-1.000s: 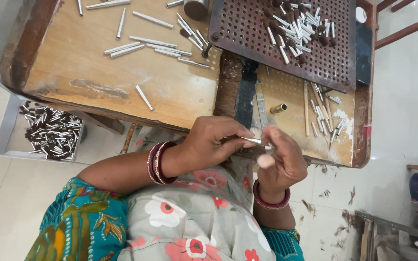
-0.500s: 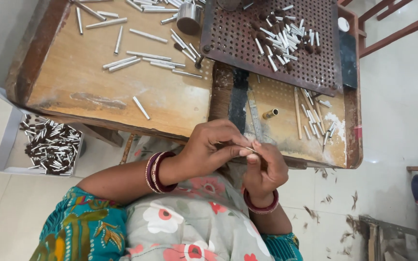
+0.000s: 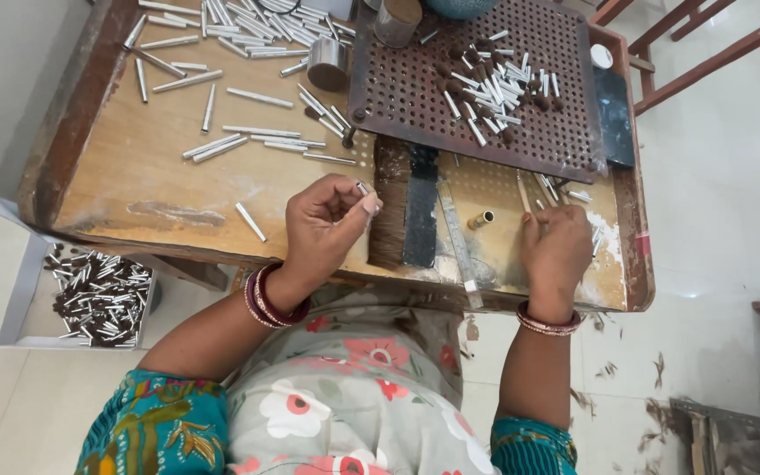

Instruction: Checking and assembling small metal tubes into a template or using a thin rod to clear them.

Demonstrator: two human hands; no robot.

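The wooden surface (image 3: 134, 167) fills most of the view, with a dark perforated metal plate (image 3: 565, 132) laid over its far right part. Silver tubes (image 3: 257, 97) lie scattered across the bare wood, and more of them are heaped on the plate. A flat brush (image 3: 405, 207) lies between the two hands, and a small brass cap (image 3: 480, 220) sits just beside it. A tray of finished pieces (image 3: 98, 295) rests on the floor at the left. The left hand (image 3: 327, 224) is curled, its fingers (image 3: 367, 204) pinched narrow on one small tube (image 3: 362, 187) held just above the surface. The right hand (image 3: 559, 251) rests palm down on loose tubes at the right; how its fingers are set cannot be told. A light pinch near the tube's end would keep it straight and steady.
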